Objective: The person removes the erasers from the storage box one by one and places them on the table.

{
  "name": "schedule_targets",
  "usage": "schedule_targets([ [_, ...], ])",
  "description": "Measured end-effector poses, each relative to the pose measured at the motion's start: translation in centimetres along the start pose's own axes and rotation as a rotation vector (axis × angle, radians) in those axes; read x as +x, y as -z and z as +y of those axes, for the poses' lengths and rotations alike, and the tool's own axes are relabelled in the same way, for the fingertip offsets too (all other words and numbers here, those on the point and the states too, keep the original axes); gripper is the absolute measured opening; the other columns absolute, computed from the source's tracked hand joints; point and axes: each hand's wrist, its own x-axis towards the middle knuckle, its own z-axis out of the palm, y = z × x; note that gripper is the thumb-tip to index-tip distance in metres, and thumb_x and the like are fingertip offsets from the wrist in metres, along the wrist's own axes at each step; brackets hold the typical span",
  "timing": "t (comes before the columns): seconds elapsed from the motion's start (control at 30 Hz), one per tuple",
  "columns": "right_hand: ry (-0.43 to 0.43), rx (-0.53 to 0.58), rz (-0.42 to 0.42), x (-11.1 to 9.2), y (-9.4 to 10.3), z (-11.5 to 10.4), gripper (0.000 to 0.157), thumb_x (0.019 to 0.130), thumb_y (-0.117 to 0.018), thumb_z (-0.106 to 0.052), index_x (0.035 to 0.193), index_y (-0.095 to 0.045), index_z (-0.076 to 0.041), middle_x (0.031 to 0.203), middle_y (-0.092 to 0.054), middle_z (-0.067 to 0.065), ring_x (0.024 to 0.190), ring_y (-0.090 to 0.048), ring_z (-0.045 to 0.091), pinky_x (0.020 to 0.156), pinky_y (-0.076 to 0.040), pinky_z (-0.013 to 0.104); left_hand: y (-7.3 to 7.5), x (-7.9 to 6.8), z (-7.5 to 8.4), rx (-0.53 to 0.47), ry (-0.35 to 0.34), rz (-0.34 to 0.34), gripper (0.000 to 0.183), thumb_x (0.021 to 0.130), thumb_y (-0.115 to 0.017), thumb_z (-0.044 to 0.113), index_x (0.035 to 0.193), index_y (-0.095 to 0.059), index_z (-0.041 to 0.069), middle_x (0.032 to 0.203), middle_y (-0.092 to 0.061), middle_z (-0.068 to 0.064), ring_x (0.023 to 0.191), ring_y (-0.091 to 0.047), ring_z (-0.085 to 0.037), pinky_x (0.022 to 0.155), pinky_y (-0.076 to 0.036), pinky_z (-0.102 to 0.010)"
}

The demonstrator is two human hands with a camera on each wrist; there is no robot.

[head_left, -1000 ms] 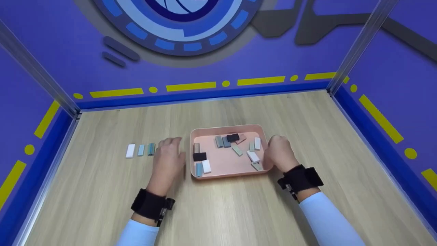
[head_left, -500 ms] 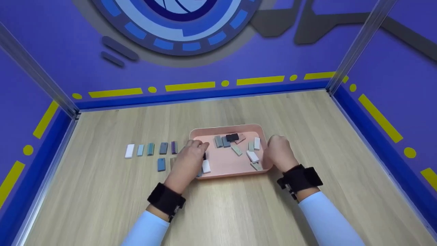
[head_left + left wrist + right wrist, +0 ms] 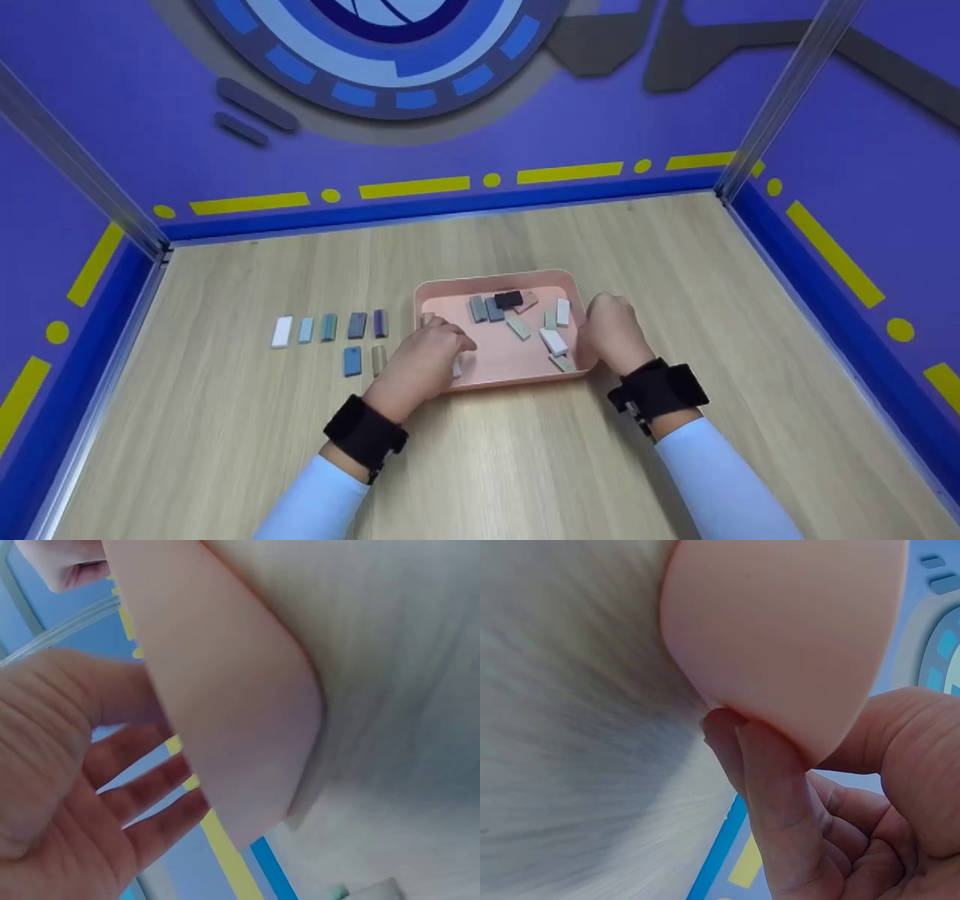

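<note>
My left hand (image 3: 427,356) reaches over the left wall of a pink tray (image 3: 495,385), above the small rectangular pieces at that end. In the left wrist view the tray wall hides its fingertips, so I cannot tell whether they pinch a piece. A white piece (image 3: 456,368) peeks out beside the hand, and a beige one (image 3: 427,318) shows behind it. My right hand (image 3: 616,330) grips the tray's right wall; in the right wrist view its thumb goes over the rim and its fingers press the outside. Farther along the tray lie a black piece (image 3: 508,300) and a white piece (image 3: 553,342).
Left of the tray, small pieces stand in two rows on the wooden table (image 3: 480,465): white (image 3: 282,331), teal (image 3: 328,328) and purple (image 3: 380,323) in the back row, blue (image 3: 352,361) and tan (image 3: 379,361) in front. Blue-purple panels (image 3: 420,161) enclose the table's back and sides.
My left hand has moved right from the rows of pieces to over the tray's left end, uncovering several pieces on the table. My right hand keeps its hold on the tray.
</note>
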Motion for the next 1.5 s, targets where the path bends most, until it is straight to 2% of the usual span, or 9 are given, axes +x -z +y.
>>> schedule_targets([
  [0.17,-0.041,-0.008,-0.028,0.1,0.0,-0.2,0.020,0.069,-0.057,-0.001,0.056,-0.046,-0.011,0.063,-0.039,0.003,0.056,-0.039,0.019,0.042,-0.030,0.029,0.1,0.1,0.3,-0.072,0.001,-0.064,0.019,0.087,-0.062,0.011,0.102,-0.072,0.016,0.101,-0.069,0.002,0.099,-0.058,-0.021,0.089,-0.048,-0.037],
  [0.4,-0.036,0.000,-0.024,0.0,0.0,-0.1,0.017,0.070,-0.057,-0.002,0.057,-0.049,-0.010,0.064,-0.042,0.003,0.057,-0.041,0.020,0.043,-0.032,0.029,0.1,0.4,0.3,-0.109,0.006,-0.101,0.017,0.086,-0.063,0.009,0.096,-0.074,0.016,0.097,-0.070,0.000,0.094,-0.060,-0.019,0.085,-0.049,-0.037],
  [0.7,-0.046,0.014,-0.038,0.1,0.2,-0.2,0.019,0.069,-0.058,0.001,0.057,-0.049,-0.010,0.064,-0.042,0.004,0.055,-0.041,0.019,0.042,-0.031,0.030,0.0,0.7,0.5,-0.112,-0.002,-0.086,0.019,0.083,-0.060,0.006,0.091,-0.074,0.015,0.090,-0.070,0.002,0.086,-0.062,-0.017,0.078,-0.050,-0.033],
  [0.93,-0.050,0.015,-0.025,0.0,0.3,-0.1,0.021,0.067,-0.055,0.000,0.055,-0.043,-0.012,0.060,-0.038,0.002,0.052,-0.036,0.017,0.040,-0.027,0.029,-0.6,0.9,0.4,-0.089,-0.029,-0.044,0.021,0.082,-0.058,0.004,0.087,-0.075,0.015,0.085,-0.071,0.003,0.082,-0.063,-0.015,0.075,-0.050,-0.032],
  [1.17,-0.047,0.008,-0.032,-0.1,0.2,-0.1,0.021,0.068,-0.056,0.000,0.055,-0.043,-0.011,0.061,-0.039,0.002,0.053,-0.037,0.018,0.041,-0.028,0.029,-0.3,0.5,0.4,-0.110,-0.006,-0.081,0.019,0.083,-0.061,0.003,0.092,-0.074,0.014,0.091,-0.071,0.001,0.087,-0.063,-0.017,0.080,-0.051,-0.032],
  [1.37,-0.037,0.002,-0.027,-0.1,0.3,-0.3,0.020,0.068,-0.055,0.000,0.055,-0.044,-0.011,0.062,-0.039,0.003,0.055,-0.038,0.019,0.041,-0.028,0.029,-0.7,0.8,0.5,-0.043,-0.023,-0.025,0.021,0.082,-0.059,0.001,0.080,-0.074,0.015,0.080,-0.069,0.003,0.076,-0.061,-0.014,0.067,-0.050,-0.029],
  [1.5,-0.062,-0.002,-0.044,-0.1,0.3,-0.3,0.020,0.067,-0.058,0.001,0.056,-0.046,-0.011,0.063,-0.041,0.004,0.055,-0.040,0.019,0.041,-0.030,0.029,-1.0,1.0,0.4,-0.016,-0.039,-0.004,0.023,0.082,-0.058,0.001,0.078,-0.074,0.016,0.076,-0.069,0.004,0.073,-0.061,-0.012,0.066,-0.049,-0.028],
])
